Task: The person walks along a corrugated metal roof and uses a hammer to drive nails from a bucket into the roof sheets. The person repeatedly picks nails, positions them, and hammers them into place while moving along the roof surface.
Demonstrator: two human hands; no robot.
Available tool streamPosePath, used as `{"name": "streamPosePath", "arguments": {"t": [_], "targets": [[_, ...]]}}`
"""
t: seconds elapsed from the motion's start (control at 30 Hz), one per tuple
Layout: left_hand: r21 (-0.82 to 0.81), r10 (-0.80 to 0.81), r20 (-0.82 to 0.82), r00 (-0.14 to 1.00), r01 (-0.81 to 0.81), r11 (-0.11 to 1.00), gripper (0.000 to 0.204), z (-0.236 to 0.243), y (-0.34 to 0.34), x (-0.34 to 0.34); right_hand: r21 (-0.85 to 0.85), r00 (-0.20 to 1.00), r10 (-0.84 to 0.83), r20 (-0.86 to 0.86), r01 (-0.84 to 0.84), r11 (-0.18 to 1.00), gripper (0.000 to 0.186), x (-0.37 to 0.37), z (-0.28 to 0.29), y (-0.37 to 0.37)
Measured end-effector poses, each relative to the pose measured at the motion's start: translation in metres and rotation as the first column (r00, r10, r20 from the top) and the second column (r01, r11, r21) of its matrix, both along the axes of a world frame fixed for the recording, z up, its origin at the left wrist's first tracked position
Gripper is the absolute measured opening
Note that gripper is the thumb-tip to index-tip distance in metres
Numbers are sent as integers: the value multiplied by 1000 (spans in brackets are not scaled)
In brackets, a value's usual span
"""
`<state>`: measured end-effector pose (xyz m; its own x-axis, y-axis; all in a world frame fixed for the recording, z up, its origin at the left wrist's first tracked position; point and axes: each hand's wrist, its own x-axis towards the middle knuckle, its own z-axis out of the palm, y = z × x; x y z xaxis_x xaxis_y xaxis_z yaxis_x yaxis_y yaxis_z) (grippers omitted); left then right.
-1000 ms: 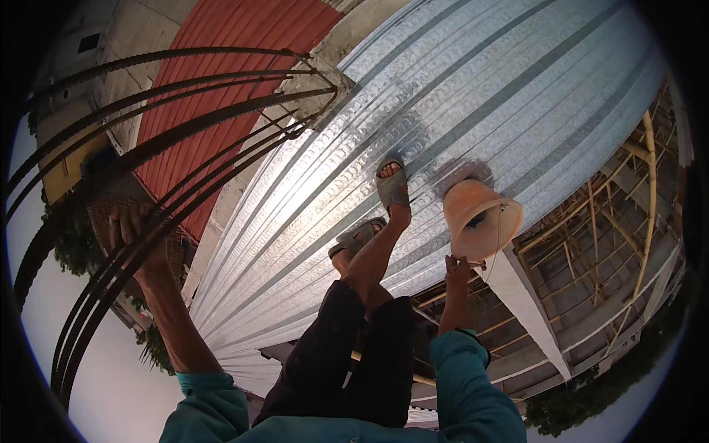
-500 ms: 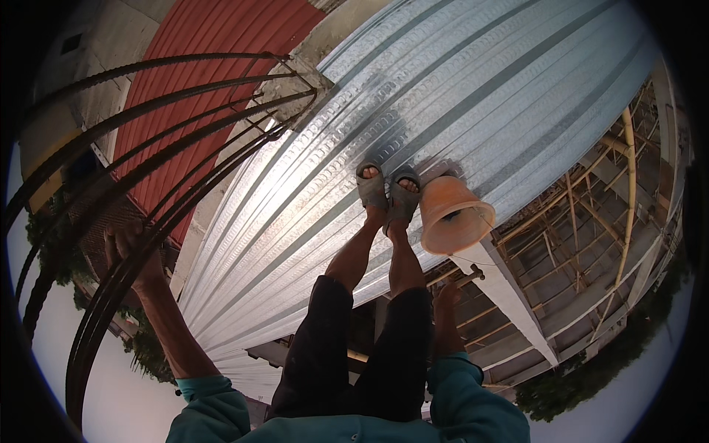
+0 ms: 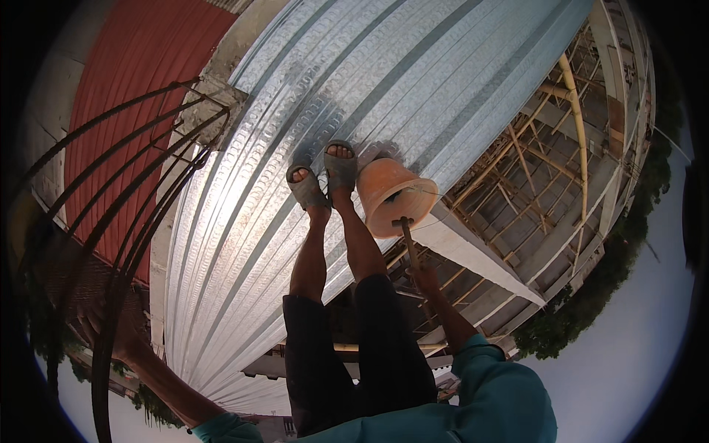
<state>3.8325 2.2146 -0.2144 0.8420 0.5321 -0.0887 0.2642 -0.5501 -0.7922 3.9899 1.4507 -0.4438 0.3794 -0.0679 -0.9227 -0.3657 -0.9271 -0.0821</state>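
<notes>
My right hand [image 3: 425,280] is closed around the wooden handle of a hammer [image 3: 410,247], whose head overlaps the rim of an orange bucket [image 3: 427,193] in view. The bucket lies tipped beside my sandalled feet, its mouth facing me, with something dark inside. At the far left, my left hand [image 3: 118,340] is beside and partly behind a bundle of bent rebar [image 3: 122,277]. Its fingers are dark, blurred and partly covered by the bars, so its grip cannot be made out.
I stand on shiny corrugated metal sheeting [image 3: 295,170]. The rebar rises from a concrete column top [image 3: 221,111], with red roofing [image 3: 133,96] beyond it. To the right, past a pale concrete beam [image 3: 480,262], bamboo poles [image 3: 572,122] criss-cross an open lower level.
My right hand has raised and turned the hammer, bringing its head up before the bucket. My left hand has moved lower along the rebar. The whole view has shifted and tilted.
</notes>
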Motion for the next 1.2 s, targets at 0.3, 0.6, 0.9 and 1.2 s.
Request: {"name": "streamPosePath", "arguments": {"t": [0.3, 0.6, 0.9, 1.2], "targets": [[98, 272, 32, 962, -274, 957, 22, 3, -10, -9, -250, 772, 617, 155, -573, 780, 42, 98, -72, 61], [131, 162, 241, 957, -198, 971, 28, -6, -12, -27, 366, 636, 427, 642, -744, 559, 41, 275, -132, 405], [-13, 146, 781, 608, -218, 976, 27, -28, -13, -29, 95, 65, 509, 858, -995, -33, 40, 292, -327, 717], [-234, 263, 926, 270, -136, 963, 44, -27, -12, -69, -6, -85, 754, 651, -994, -107, 51, 273, -344, 749]]}}
